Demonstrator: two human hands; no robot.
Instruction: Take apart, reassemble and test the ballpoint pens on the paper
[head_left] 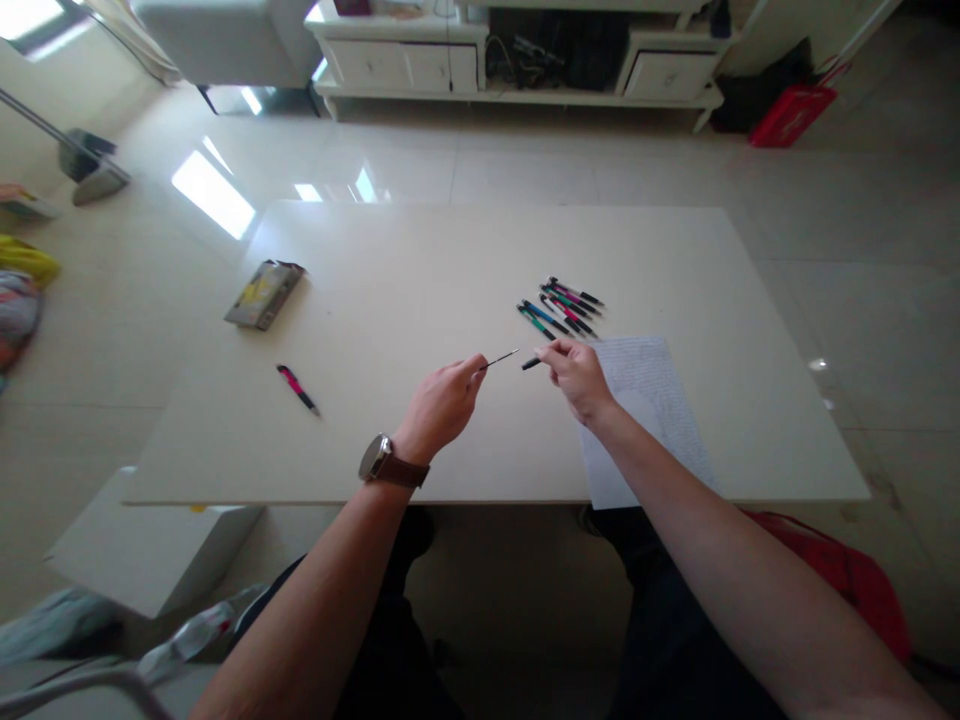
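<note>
My left hand (442, 405), with a brown-strapped watch on its wrist, is closed in a pinch on a thin pen refill (500, 359) that points right. My right hand (576, 375) is closed on a dark pen barrel (532, 363), whose end faces the refill's tip a short gap away. Both hands hover over the middle of the white table (420, 280). Just beyond my right hand lies a cluster of several pens (561, 307) in green, blue and pink. A single pink pen (298, 388) lies apart at the left.
A sheet of written paper (645, 400) lies under my right forearm and overhangs the table's near edge. A small yellow-grey box (264, 293) sits at the table's left. A white stool (142, 550) stands below left, a white cabinet (517, 60) across the floor, a red bag (791, 112) beside it.
</note>
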